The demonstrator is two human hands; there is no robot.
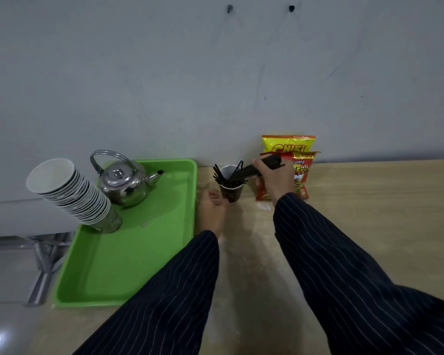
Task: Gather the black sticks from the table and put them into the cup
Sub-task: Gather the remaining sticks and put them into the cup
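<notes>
A dark paper cup (231, 192) stands on the wooden table near the wall, with several black sticks (219, 175) leaning out of its left side. My right hand (273, 176) holds a bundle of black sticks (256, 167) tilted down, their lower ends inside the cup's mouth. My left hand (212, 210) rests on the table against the cup's left side at its base, fingers curled toward it. Whether it grips the cup is not clear. Both arms wear dark pinstriped sleeves.
A green tray (128, 265) lies left of the cup, holding a steel kettle (124, 183) and a leaning stack of paper cups (72, 193). Two snack bags (296, 162) stand against the wall behind my right hand. The table's left edge runs along the tray.
</notes>
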